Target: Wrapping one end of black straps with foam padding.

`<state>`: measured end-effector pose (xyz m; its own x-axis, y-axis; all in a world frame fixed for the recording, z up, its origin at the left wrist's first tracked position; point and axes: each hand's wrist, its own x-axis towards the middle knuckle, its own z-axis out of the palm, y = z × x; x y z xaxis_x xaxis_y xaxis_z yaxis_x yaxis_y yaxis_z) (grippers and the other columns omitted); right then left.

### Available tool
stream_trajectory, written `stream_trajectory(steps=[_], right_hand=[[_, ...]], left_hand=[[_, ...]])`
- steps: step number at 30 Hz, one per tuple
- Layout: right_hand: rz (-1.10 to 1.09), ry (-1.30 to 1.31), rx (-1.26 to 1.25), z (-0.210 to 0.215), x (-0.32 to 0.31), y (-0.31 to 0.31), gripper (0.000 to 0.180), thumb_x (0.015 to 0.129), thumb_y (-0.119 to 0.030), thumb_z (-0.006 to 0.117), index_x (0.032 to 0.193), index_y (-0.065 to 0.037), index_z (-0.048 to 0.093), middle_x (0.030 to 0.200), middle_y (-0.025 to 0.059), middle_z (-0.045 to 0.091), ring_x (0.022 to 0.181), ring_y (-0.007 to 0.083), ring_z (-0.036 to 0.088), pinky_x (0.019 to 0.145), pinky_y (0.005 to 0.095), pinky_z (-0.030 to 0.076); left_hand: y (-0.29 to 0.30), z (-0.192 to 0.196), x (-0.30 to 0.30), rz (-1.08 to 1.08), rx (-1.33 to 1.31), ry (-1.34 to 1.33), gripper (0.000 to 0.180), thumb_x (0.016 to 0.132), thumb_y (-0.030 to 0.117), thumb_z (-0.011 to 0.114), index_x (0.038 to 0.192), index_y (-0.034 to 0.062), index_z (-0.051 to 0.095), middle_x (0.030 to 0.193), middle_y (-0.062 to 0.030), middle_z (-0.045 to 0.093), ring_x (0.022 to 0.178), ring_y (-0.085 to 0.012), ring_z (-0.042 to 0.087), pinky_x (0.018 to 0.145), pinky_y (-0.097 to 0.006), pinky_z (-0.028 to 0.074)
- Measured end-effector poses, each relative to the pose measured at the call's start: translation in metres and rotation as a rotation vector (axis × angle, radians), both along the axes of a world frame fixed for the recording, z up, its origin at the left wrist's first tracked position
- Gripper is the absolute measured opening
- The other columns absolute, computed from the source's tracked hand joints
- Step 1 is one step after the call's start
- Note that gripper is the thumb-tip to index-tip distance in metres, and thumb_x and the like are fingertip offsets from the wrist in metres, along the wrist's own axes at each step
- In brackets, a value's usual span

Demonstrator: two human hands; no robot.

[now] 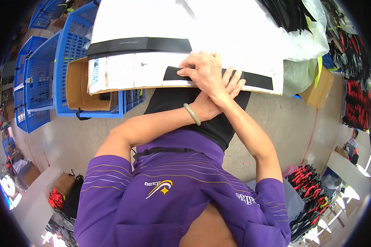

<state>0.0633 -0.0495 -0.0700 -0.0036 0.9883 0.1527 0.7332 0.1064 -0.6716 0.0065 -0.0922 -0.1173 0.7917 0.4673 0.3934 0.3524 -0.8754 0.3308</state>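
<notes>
My forearms cross over the front edge of a white-topped board. My right hand (207,73) lies on top, its fingers bent and closed on the left part of a flat black strip (257,80). Underneath it comes my left hand (233,82), with a pale bangle (191,114) at the wrist. Its fingers stretch out over the middle of the same strip; its palm is partly hidden by the right wrist. A second, longer black strip (140,44), with folded-looking sections, lies farther back on the left.
Blue plastic crates (58,74) and an open cardboard box (76,88) stand left of the white board (235,24). At the far right are a pile of black pieces (286,14) and clear plastic wrapping (307,45). Red-and-black bundles (311,187) sit at the lower right.
</notes>
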Motion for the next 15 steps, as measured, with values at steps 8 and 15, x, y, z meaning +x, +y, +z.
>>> stream_trajectory(steps=[8, 15], right_hand=[[-0.017, -0.028, 0.044, -0.015, 0.004, -0.001, 0.019, 0.068, -0.034, 0.078, 0.072, -0.015, 0.073, 0.076, -0.0012, 0.069, 0.079, 0.0209, 0.062, 0.079, 0.0416, 0.039], [-0.041, 0.005, 0.074, -0.011, -0.010, -0.003, 0.013, 0.067, -0.026, 0.077, 0.070, -0.016, 0.071, 0.069, -0.0019, 0.066, 0.080, 0.0179, 0.059, 0.081, 0.0392, 0.036]], left_hand=[[-0.004, 0.001, 0.005, -0.030, 0.057, 0.106, 0.058, 0.096, 0.025, 0.043, 0.150, 0.0075, 0.033, 0.158, -0.0157, 0.027, 0.145, -0.0383, 0.025, 0.116, -0.058, 0.020], [-0.004, 0.005, -0.006, 0.022, 0.134, 0.132, 0.058, 0.092, 0.019, 0.047, 0.148, 0.0073, 0.035, 0.155, -0.0166, 0.029, 0.145, -0.0388, 0.023, 0.116, -0.060, 0.017]])
